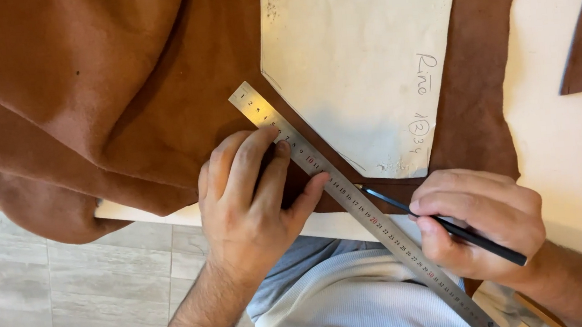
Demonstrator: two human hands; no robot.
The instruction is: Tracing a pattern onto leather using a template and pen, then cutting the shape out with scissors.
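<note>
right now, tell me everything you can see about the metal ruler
The metal ruler is a long, flat, silvery steel strip with black and red markings along its edge. It lies diagonally on the brown leather, along the lower slanted edge of the pale pattern piece, its lower end reaching past the table edge. The left hand presses it down with its fingertips; the pencil in the right hand meets its edge.

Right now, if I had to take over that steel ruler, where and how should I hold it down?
Probably press flat from above on the steel ruler near its upper end, where the left hand already spreads its fingers. It lies diagonally on the brown leather beside the cardboard pattern, too thin to pinch, and the right hand runs a pencil along its lower stretch.
</note>
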